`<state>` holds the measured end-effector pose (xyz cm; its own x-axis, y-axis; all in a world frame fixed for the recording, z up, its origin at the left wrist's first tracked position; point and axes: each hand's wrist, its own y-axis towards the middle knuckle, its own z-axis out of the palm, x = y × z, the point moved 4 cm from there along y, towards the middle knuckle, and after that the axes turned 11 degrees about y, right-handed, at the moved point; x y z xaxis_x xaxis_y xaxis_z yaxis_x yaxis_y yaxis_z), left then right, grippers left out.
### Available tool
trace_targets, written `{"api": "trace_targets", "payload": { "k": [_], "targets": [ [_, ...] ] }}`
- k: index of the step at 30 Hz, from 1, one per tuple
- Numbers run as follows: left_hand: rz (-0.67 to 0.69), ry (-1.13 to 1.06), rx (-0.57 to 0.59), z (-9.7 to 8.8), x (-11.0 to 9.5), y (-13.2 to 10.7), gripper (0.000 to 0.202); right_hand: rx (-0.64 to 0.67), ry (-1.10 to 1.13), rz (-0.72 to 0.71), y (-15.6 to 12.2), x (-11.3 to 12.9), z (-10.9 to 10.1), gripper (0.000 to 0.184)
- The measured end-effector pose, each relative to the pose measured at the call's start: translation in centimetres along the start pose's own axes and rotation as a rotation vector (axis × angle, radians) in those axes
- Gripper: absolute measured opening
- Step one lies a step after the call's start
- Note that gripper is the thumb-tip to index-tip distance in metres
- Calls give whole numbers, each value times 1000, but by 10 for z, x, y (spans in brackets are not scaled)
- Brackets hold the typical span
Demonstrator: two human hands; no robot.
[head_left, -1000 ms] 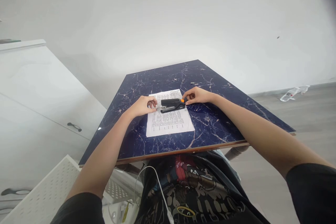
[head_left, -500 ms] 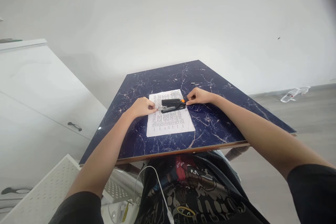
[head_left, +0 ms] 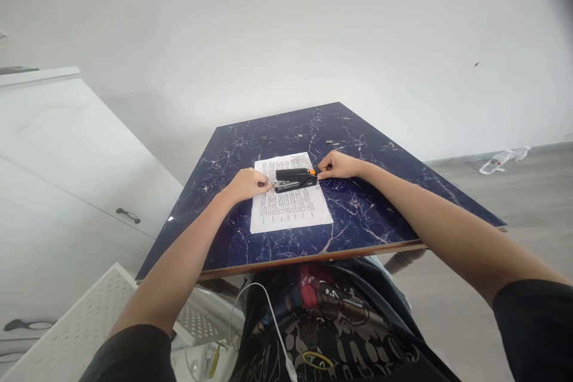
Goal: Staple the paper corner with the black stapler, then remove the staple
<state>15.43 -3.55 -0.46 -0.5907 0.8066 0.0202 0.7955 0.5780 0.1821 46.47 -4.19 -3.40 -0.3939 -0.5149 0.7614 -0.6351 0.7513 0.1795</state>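
A black stapler [head_left: 295,182] with an orange patch at its hinge end lies across a printed sheet of paper [head_left: 290,215]. Its top arm is raised from the base, leaving a gap at the left. My left hand [head_left: 248,184] is closed in a pinch at the stapler's left end, on the metal staple tray, which the fingertips mostly hide. At the hinge end, my right hand [head_left: 335,164] pinches the stapler between thumb and fingers.
The paper rests on a dark blue marbled table [head_left: 268,137]. A small dark piece [head_left: 329,142] lies beyond my right hand. A white cabinet [head_left: 67,161] stands at the left, and a white cable [head_left: 268,304] hangs below the table's front edge.
My left hand has moved slightly right, and the metal tray that stuck out from the stapler's left end is now pushed farther in. My right hand stays at the hinge end.
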Motion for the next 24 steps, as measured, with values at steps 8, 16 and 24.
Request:
{"api": "trace_targets", "payload": {
  "k": [8,16,24],
  "targets": [
    [-29,-22,-51,5,-2,3,46,7,2,-17,0,-1,0,58],
    [-21,-105,-53,10,-1,6,45,1,-8,-10,1,-1,1,58],
    [-4,-178,-66,11,-4,9,45,-11,-21,4,3,-3,3,55]
  ]
}}
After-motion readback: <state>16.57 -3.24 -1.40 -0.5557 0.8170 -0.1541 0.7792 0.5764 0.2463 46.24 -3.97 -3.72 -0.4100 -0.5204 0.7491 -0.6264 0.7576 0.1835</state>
